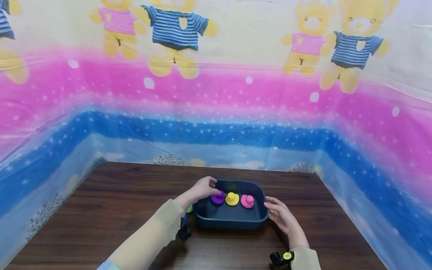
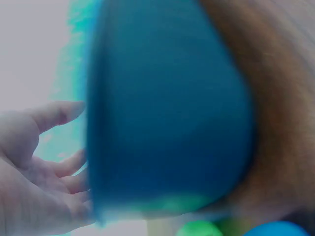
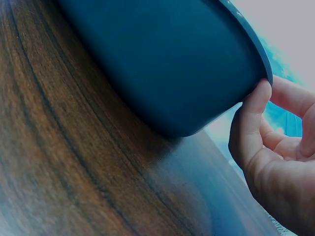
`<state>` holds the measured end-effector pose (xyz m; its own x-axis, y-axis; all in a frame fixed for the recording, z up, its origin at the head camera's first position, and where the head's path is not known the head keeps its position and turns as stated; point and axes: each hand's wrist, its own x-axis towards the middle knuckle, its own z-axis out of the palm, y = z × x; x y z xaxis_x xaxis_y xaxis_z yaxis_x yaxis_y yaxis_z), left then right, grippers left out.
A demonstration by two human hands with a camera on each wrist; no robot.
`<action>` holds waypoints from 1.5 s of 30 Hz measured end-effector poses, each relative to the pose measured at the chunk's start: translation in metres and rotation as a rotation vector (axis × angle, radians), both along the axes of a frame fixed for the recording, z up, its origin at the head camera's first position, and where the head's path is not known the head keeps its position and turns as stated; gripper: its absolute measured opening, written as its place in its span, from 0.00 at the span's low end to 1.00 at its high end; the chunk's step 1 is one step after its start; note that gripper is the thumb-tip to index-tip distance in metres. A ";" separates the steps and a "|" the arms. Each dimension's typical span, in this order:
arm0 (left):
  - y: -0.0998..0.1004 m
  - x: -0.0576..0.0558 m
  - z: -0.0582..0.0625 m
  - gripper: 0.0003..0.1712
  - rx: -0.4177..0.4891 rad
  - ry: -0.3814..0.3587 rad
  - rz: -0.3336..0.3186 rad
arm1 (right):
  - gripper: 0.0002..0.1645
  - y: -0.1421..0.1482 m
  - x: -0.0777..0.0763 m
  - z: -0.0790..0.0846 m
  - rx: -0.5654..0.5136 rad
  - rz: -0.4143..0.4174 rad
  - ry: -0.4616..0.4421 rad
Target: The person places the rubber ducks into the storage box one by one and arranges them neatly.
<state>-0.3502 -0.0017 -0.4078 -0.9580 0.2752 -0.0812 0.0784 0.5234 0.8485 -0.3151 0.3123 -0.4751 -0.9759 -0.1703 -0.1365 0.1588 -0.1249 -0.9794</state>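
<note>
Three in row: purple duck [image 1: 218, 198], yellow duck [image 1: 232, 199], pink duck [image 1: 247, 202], prob. light, rubbery, best held by body, are lying 9-to-3 o'clock in tray [image 1: 231, 224]. L hand [image 1: 201, 188], 10 o'clock, is hanging, fingers loose; R hand [image 1: 282, 216], 3 o'clock, is pinching tray rim.

I see one tray [image 1: 222, 214], three ducks [image 1: 232, 199] in it, two hands [image 1: 203, 188] at it, one counter [image 1: 118, 210] under it, two half-hidden round things [image 2: 199, 228] beside it, five printed bears [image 1: 175, 30] beyond it.
</note>
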 end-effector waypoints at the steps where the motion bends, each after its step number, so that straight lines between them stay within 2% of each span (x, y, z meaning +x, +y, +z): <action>1: -0.005 0.001 0.005 0.28 0.026 -0.004 0.001 | 0.19 0.000 0.000 0.000 0.001 0.000 0.001; 7: -0.042 0.003 0.025 0.27 0.190 -0.028 -0.009 | 0.17 0.002 0.000 0.000 0.006 -0.001 0.016; 10: -0.061 0.008 0.028 0.29 0.251 -0.041 -0.016 | 0.16 0.002 0.001 0.001 0.005 0.004 0.021; 14: -0.084 0.016 0.026 0.30 0.266 -0.051 -0.008 | 0.15 0.001 0.001 0.001 0.000 0.000 0.016; 21: -0.114 0.029 0.015 0.30 0.316 -0.085 0.015 | 0.14 0.001 0.000 0.000 0.005 -0.003 0.010; 28: -0.132 0.037 -0.004 0.31 0.334 -0.126 0.061 | 0.16 0.000 -0.001 -0.002 0.008 -0.005 0.002; 37: -0.150 0.042 -0.029 0.35 0.322 -0.167 0.025 | 0.13 0.000 -0.001 0.000 -0.010 -0.014 -0.009; 45: -0.158 0.044 -0.042 0.35 0.274 -0.173 -0.034 | 0.18 0.001 0.000 0.000 -0.019 -0.008 -0.021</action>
<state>-0.3060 -0.1600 -0.4494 -0.9263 0.3406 -0.1610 -0.0663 0.2733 0.9596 -0.3154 0.3129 -0.4754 -0.9742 -0.1655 -0.1536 0.1782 -0.1451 -0.9732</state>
